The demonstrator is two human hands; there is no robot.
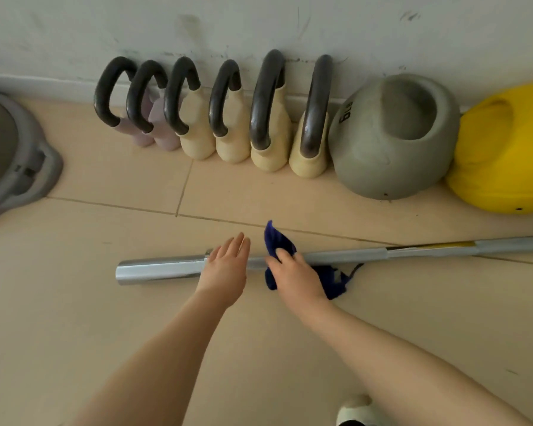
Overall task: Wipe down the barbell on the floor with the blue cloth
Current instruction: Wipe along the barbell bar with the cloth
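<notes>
Blue cloth (278, 245) is held in the right hand (294, 276), a little right of the middle of the frame; the fingers are curled around it and press it on the barbell (345, 256). One corner of the cloth stands up above the bar, and the rest hangs out below the hand on the floor (105, 302).

The left hand (225, 267) is just beside, to the left. Its fingers are straight and together, and the palm lies flat over the bar, holding nothing.

The barbell lies on the beige tiles and goes from the thick silver sleeve at centre left to the right edge of the frame.

In the upper part of the frame, six small kettlebells (234, 118) with dark handles stand in a row along the white wall (259, 23). To the right of them are a big grey kettlebell (391, 139) and a yellow one (505, 149). A grey round object (19, 161) is at the left edge.
</notes>
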